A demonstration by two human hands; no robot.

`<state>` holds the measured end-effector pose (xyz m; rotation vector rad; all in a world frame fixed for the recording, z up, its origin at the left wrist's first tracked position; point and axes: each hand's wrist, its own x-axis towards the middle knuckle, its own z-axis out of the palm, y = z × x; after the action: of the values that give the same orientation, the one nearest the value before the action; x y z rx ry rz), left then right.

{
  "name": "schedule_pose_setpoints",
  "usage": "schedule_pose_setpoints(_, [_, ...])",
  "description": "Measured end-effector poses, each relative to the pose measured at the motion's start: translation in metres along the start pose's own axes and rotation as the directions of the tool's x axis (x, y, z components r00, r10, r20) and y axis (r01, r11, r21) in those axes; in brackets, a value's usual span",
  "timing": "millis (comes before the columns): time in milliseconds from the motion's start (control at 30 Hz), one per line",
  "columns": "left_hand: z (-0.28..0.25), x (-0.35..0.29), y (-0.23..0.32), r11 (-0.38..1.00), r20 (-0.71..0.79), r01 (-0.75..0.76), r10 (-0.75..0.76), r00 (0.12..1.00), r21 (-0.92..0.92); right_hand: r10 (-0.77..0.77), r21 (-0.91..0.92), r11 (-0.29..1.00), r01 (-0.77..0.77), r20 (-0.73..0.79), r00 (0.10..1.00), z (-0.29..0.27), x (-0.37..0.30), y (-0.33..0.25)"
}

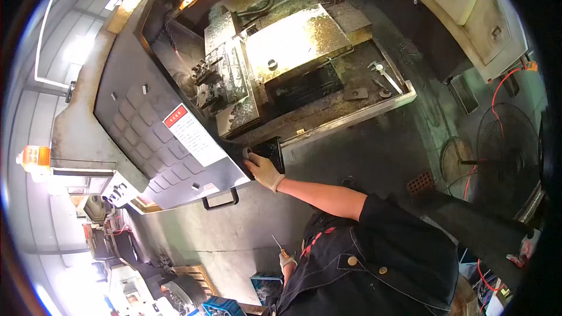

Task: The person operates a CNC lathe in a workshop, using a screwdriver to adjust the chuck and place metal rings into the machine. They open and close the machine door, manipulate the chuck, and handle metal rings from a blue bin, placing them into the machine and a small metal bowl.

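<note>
My right hand [264, 172], in a pale glove, reaches out beside the edge of the grey machine door [140, 134]. Its fingers are closed on a small grey round metal piece [246, 153]. Lower down, my left hand [287, 261], also gloved, grips a screwdriver [284, 253] with an orange handle and a thin shaft that points up and left. Part of that hand is hidden by my dark jacket. A black door handle [220, 200] sits just below and left of my right hand, apart from it.
The machine's chip-covered bed holds a metal ring [272, 64] on its bright cover and a caliper [384, 76] on the right ledge. A tool turret [205, 79] stands inside. Blue crates [223, 305] are at the bottom, a round fan [506, 140] at the right.
</note>
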<state>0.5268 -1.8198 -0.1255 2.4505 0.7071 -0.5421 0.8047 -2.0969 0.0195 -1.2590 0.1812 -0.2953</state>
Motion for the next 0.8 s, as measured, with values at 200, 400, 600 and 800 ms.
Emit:
schedule_pose_setpoints(200, [0.000, 0.020, 0.027, 0.998, 0.015, -0.005, 0.004, 1.000, 0.061, 0.027, -0.071, 0.997, -0.022, 0.067, 0.997, -0.007, -0.004, -0.020])
schedule_pose_setpoints(400, [0.005, 0.037, 0.059, 0.994, 0.008, -0.091, 0.091, 0.996, 0.056, 0.005, -0.097, 0.995, 0.000, 0.049, 0.999, -0.007, 0.002, -0.007])
schedule_pose_setpoints(600, [0.015, 0.052, 0.040, 1.000, 0.019, 0.008, -0.008, 1.000, -0.006, -0.047, -0.114, 0.992, 0.047, 0.004, 0.999, -0.006, -0.003, -0.016])
schedule_pose_setpoints(800, [0.004, 0.035, 0.046, 0.998, -0.014, 0.047, -0.046, 0.999, 0.045, -0.028, -0.131, 0.991, 0.031, 0.025, 0.999, -0.010, 0.001, -0.010])
